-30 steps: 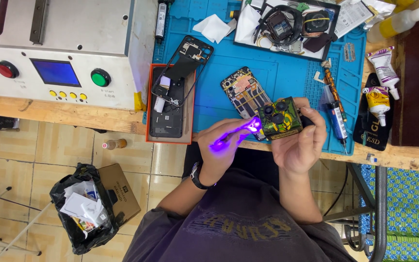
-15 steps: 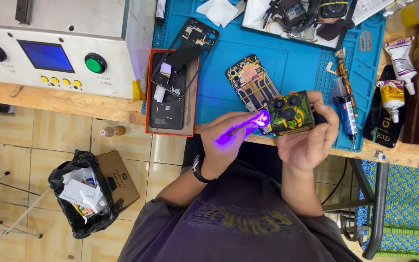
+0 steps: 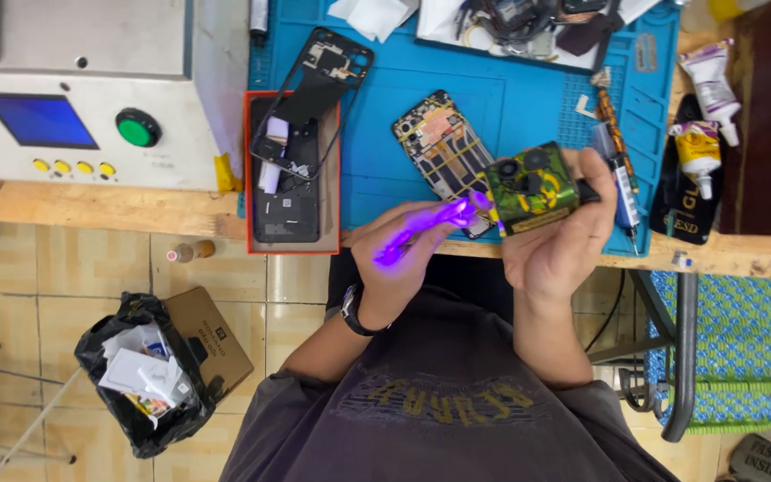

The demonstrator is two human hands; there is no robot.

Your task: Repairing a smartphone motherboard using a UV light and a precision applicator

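Head view, looking straight down on a person seated at a wooden tabletop (image 3: 64,210) covered in part by a blue work mat (image 3: 528,98). The right hand (image 3: 559,236) has its grip clamped on a small block-shaped device with a green and yellow camouflage skin (image 3: 531,187), held just above the near edge of the mat. The left hand (image 3: 408,254) is curled, its grip closed round a slim tool that glows violet (image 3: 421,228); the tip of the tool points at the left side of the device, though whether the two touch cannot be told. Just behind the device, an opened phone with its board exposed (image 3: 443,147) lies on the mat. To the left, a red-rimmed tray (image 3: 249,170) holds a dark phone back, with a black phone frame (image 3: 323,71) leaning across its top. A grey machine with a blue screen and a green button (image 3: 137,128) stands at far left. Tubes of adhesive (image 3: 705,85) lie at far right. On the tiled floor, a black rubbish bag (image 3: 140,375) sits beside a cardboard box (image 3: 216,344).
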